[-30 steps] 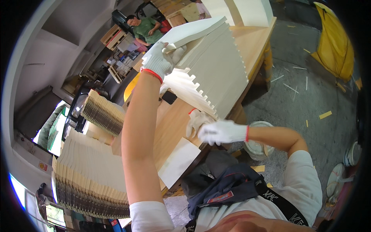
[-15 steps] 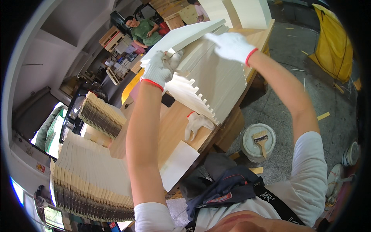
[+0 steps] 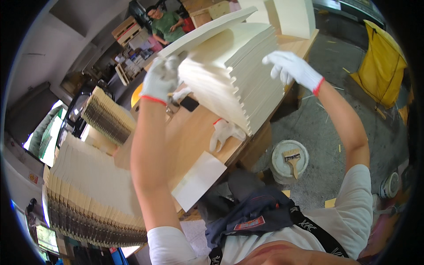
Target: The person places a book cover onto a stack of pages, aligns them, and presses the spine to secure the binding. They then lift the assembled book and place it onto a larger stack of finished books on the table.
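Note:
A tall stack of cream-white paper blocks (image 3: 258, 84) stands on the wooden table, its layers staggered at the near corner. My left hand (image 3: 161, 77), in a white knitted glove with a red cuff, is closed at the near left end of a lifted paper block (image 3: 212, 30); motion smears the fingers. That block slants above the stack's left side, with a gap beneath it on the right. Gloved too, my right hand (image 3: 291, 68) is open beside the stack's right edge, fingers stretched leftward, holding nothing.
On the wooden table (image 3: 176, 145) lie a spare glove (image 3: 225, 134), a dark phone (image 3: 190, 104) and a white sheet (image 3: 199, 180). More paper stacks (image 3: 95, 185) stand left. A brush (image 3: 292, 161) rests on a white bucket (image 3: 278, 170). A person in green (image 3: 168, 27) is far off.
My left hand has moved left with the lifted block, which now stands farther off the stack. My right hand has drawn back rightward from the stack's top. The view has shifted slightly.

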`<state>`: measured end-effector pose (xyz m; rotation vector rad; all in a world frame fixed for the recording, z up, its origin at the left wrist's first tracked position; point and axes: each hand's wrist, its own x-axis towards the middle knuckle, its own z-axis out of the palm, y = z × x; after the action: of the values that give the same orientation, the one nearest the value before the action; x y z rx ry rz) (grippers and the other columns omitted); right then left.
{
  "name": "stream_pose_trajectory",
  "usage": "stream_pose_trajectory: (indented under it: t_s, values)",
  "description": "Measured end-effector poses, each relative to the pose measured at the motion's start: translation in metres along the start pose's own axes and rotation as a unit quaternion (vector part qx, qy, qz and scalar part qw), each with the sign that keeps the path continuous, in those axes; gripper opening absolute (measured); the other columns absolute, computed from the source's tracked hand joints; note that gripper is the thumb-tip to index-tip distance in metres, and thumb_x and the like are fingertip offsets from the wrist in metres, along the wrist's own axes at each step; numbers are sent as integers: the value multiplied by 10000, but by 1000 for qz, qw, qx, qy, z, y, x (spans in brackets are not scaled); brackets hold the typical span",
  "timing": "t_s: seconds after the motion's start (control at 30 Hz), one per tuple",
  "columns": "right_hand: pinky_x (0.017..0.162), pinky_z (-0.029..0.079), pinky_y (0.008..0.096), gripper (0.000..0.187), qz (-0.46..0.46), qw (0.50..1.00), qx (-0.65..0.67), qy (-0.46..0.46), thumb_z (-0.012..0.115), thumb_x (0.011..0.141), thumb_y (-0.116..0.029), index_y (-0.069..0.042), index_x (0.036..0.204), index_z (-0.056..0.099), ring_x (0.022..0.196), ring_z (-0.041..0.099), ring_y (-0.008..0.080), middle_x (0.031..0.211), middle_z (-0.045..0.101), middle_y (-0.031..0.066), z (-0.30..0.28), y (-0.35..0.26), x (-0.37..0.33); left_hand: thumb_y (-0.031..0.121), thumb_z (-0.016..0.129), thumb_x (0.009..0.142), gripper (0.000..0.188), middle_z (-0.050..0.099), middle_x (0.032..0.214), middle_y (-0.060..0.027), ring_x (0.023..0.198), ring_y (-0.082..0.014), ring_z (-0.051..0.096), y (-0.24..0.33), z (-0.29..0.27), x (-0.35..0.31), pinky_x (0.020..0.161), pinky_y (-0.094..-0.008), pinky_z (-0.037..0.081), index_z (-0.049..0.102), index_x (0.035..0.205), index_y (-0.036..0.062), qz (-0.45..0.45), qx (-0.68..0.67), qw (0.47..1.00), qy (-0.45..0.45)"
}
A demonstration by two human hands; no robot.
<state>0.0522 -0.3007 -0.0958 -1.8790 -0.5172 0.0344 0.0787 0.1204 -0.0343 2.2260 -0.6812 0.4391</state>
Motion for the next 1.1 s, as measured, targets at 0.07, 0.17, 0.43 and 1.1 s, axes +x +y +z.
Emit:
stream_pose_trajectory:
  t_s: [0.07, 0.17, 0.43, 1.1]
  values:
    - [540, 492, 226, 409, -3, 988, 85, -128, 488, 1021, -398, -81, 1230, 642, 588, 608, 101, 825, 686, 85, 43, 2, -24, 284, 547, 1014, 454, 682, 829, -23, 601, -73, 613, 16, -33, -58, 491, -174, 490, 515, 1384, 22, -249, -509, 823, 38]
    - [599, 536, 245, 428, 40, 951, 194, -236, 473, 1037, -405, -90, 1287, 620, 652, 654, 121, 882, 705, 85, 119, 11, -47, 364, 550, 1011, 482, 672, 777, 19, 555, -25, 566, 18, -46, -155, 479, -160, 473, 538, 1354, 26, -341, -567, 720, 207]
    - [664, 551, 255, 722, 299, 835, 422, -190, 364, 1015, -584, 3, 1411, 506, 904, 678, 152, 1305, 640, 117, 280, 63, 35, 226, 525, 975, 413, 689, 1057, -97, 696, -170, 667, 1, -31, -376, 415, -286, 492, 528, 1332, 18, -485, -308, 764, 295]
    - [664, 518, 409, 544, 15, 932, -170, -321, 627, 891, -497, -55, 1208, 601, 922, 665, 254, 999, 673, 116, 375, 119, 45, 272, 683, 933, 302, 669, 888, -48, 630, -186, 643, -33, 49, -456, 594, -330, 517, 574, 1060, 20, -648, 17, 740, 182]
